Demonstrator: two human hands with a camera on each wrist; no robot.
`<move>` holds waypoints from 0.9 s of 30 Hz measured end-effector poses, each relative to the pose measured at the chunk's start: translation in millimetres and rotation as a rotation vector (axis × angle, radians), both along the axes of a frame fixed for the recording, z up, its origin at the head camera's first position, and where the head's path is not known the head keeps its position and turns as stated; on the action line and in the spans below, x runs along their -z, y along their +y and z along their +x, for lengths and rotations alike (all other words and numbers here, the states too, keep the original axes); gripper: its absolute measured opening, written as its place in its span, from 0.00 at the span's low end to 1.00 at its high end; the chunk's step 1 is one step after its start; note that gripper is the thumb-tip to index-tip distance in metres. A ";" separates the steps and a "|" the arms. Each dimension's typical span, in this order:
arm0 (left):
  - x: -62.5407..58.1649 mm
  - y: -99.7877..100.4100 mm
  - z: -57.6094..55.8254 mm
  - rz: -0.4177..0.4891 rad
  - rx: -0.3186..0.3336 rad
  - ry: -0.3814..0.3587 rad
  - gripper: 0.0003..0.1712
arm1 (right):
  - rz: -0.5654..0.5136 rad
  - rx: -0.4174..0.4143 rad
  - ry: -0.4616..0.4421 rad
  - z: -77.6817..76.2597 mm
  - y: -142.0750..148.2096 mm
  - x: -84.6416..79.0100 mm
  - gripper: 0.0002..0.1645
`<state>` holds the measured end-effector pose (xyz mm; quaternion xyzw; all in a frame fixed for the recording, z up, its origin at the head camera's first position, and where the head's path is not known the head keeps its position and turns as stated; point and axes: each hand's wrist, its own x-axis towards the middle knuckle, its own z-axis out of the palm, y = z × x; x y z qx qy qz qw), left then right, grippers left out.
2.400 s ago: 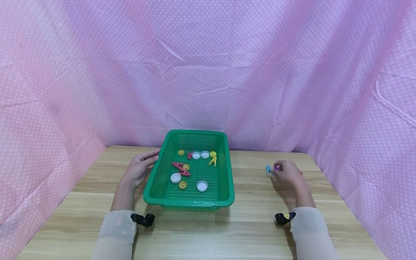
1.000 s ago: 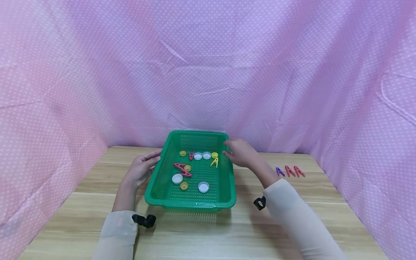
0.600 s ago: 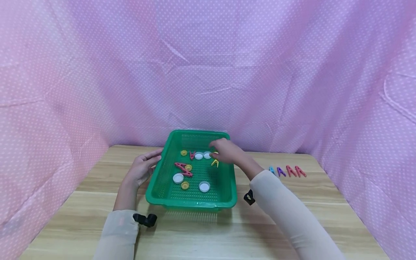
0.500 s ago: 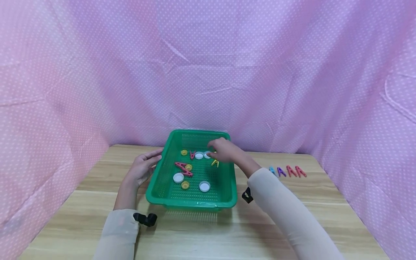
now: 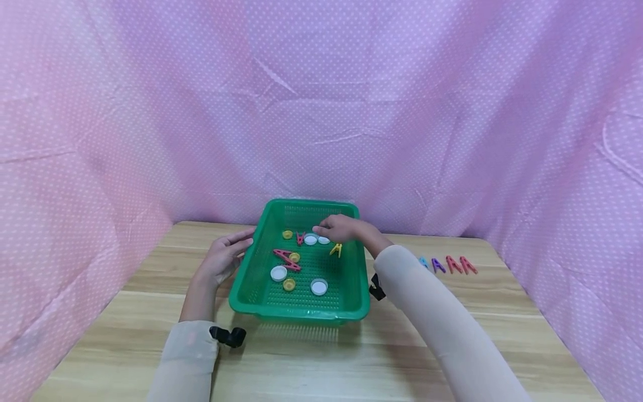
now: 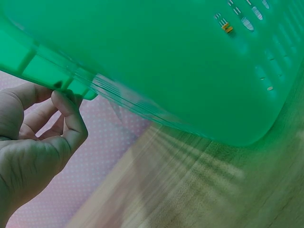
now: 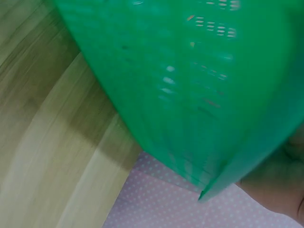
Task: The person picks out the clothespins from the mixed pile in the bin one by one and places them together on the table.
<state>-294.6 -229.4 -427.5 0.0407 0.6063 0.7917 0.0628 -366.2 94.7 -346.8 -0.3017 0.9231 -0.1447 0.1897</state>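
A green plastic basket [image 5: 298, 315] sits mid-table. My left hand [image 5: 225, 258] pinches its left rim between thumb and fingers, as the left wrist view shows. My right hand [image 5: 342, 228] reaches over the right wall into the back of the basket, fingertips right at two white round caps [image 5: 310, 239] and close to a small pink clothespin [image 5: 300, 238]; it holds nothing visible. A yellow clothespin [image 5: 336, 250] lies below that hand, and a yellow cap seen there before is hidden. In the right wrist view, the basket's wall [image 7: 156, 95] covers most of the hand.
Elsewhere in the basket lie larger pink clothespins [image 5: 282, 255], yellow caps [image 5: 288, 285] and white caps [image 5: 318, 287]. On the table's right are a blue clothespin [image 5: 423, 262], partly behind the sleeve, a purple clothespin [image 5: 438, 265] and two red clothespins [image 5: 454, 264]. A pink dotted curtain hangs behind.
My right hand has left the blue clothespin on the table, moved left over the basket's wall and come down towards the white caps. The left hand stays at the rim.
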 end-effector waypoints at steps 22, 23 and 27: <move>-0.7 0.8 4.3 -0.030 -0.021 0.006 0.28 | 0.012 0.052 -0.120 -10.8 -8.7 33.2 0.42; -0.6 1.0 4.7 -0.027 -0.017 0.007 0.28 | 0.017 0.051 -0.114 -10.5 -9.1 34.6 0.41; -0.3 1.7 5.7 -0.015 -0.018 0.006 0.28 | 0.014 0.050 -0.102 -8.1 -10.0 39.0 0.38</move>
